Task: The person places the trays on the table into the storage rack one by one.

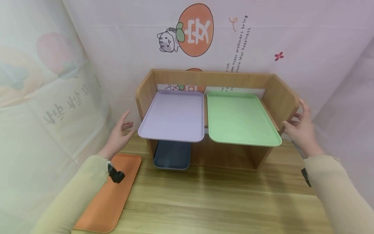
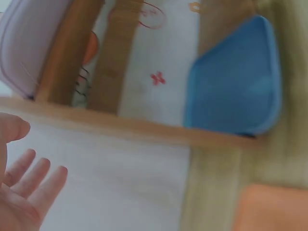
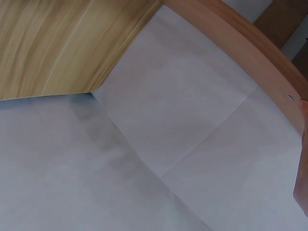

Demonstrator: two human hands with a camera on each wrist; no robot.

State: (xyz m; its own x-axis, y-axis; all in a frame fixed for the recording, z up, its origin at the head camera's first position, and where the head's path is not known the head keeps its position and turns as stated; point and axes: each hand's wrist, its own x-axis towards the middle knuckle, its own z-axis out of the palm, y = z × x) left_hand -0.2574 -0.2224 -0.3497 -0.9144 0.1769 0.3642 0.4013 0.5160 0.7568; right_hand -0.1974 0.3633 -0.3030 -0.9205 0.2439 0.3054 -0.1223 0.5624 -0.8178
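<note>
Two pale sleeves, the left one [image 1: 70, 195] and the right one [image 1: 336, 191], come in nearest, each with a small dark device at the wrist. Beneath them spreads the wood-grain bench [image 1: 204, 201]. An orange tray [image 1: 117, 195] lies on it at the left, partly covered from view by the left forearm.

A little farther on, the left hand [image 1: 119, 133] is raised just outside the near left end of the wooden shelf [image 1: 280, 100]. Its grip is released, thumb and fingers spread around nothing, and the left wrist view shows a gap between them and the side panel. The right hand [image 1: 302, 130] is at the right side panel, thumb by its front edge and fingers along its outer side, touching it; whether that grip clasps the wood cannot be told.

The shelf stands on the bench between the hands. A dark blue tray [image 1: 172, 155] sits in the left part of its lower level, front edge jutting out. Above, a lilac tray [image 1: 175, 115] at the left and a green tray [image 1: 242, 118] at the right lie side by side, slightly apart, both overhanging the front.

Behind hangs a pale printed cloth [image 1: 122, 48] with a cat and an orange fruit shape.
</note>
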